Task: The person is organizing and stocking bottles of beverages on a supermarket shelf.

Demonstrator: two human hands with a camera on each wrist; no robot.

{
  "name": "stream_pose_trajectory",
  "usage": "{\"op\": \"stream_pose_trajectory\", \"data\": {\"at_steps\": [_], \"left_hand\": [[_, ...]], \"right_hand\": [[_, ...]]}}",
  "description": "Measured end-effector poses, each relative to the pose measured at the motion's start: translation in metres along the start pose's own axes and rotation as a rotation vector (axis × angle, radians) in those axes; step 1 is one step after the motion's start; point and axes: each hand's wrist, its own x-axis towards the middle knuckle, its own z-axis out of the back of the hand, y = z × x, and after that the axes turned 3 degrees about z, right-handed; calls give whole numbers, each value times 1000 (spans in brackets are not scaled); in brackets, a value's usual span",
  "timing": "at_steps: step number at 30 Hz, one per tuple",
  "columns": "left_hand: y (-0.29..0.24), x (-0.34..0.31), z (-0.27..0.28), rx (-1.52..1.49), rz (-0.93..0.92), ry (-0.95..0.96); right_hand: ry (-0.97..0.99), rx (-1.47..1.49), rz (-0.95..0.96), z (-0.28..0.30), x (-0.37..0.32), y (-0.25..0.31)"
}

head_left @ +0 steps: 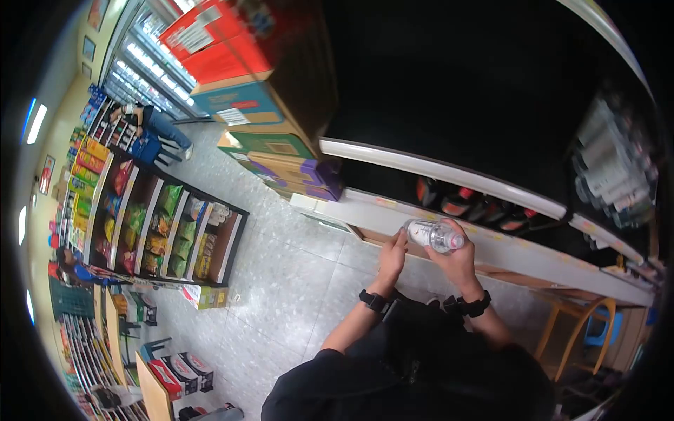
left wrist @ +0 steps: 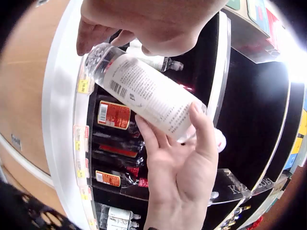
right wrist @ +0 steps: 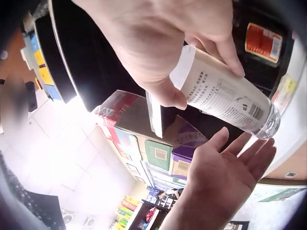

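Observation:
A clear bottle (head_left: 427, 234) with a white printed label and a pinkish cap lies tilted between the two hands. The right hand (head_left: 460, 263) grips it near the cap end, thumb and fingers on opposite sides, as the right wrist view also shows. At the base end is the left hand (right wrist: 223, 179), its palm turned up and its fingers extended right beside the bottle's bottom. Seen from the left wrist, the label (left wrist: 146, 93) faces the camera, with a barcode and small text.
A shelf ledge (head_left: 449, 161) runs just beyond the hands, with dark red-labelled bottles (left wrist: 114, 115) on it. Stacked cartons (head_left: 260, 105) stand ahead on the left. Across the tiled floor (head_left: 281, 259) is a snack rack (head_left: 161, 224). A wooden chair (head_left: 586, 337) stands at the right.

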Motion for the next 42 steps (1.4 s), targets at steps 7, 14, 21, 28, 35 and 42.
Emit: {"op": "stream_pose_trajectory", "data": {"at_steps": [7,14,21,28,35,42], "left_hand": [[-56,65,51,-33,-110,-12],[-80,100,72,-368,-55,49],[-80,130,84,-441,-13,269],[-71,158,80,-510,-26,166],[-65,170,77,-463,-27,119],[-70,158,78,-500,-26,95]], "right_hand": [[-35,-235,335,-92,76,-16],[-82,-235,202,-142,137,-15],[118,-186,-106,-159,172,-43],[-36,-1056,568,-168,192,-120],[-94,-782,462,-168,189,-119],[-65,-564,447,-169,189,-115]]}}
